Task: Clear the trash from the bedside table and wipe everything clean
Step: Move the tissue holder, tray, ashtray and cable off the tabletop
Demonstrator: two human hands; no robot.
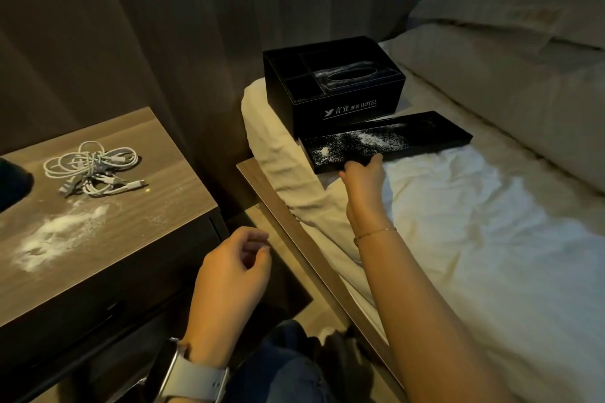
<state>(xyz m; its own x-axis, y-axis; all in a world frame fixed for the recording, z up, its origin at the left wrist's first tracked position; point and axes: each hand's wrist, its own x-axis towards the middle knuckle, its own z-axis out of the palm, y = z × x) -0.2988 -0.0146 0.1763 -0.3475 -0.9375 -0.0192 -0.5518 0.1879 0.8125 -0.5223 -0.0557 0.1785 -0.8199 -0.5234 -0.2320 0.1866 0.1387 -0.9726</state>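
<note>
A wooden bedside table stands at the left, with a patch of white powder spilled on its top. On the bed lies a long black tray dusted with the same powder, and my right hand grips its near edge. Behind the tray sits a black hotel tissue box with side compartments. My left hand hangs in the gap between table and bed, fingers loosely curled, holding nothing.
A tangle of white charging cables lies on the table top, and a dark object shows at its left edge. White sheets and pillows cover the bed. Dark curtains hang behind.
</note>
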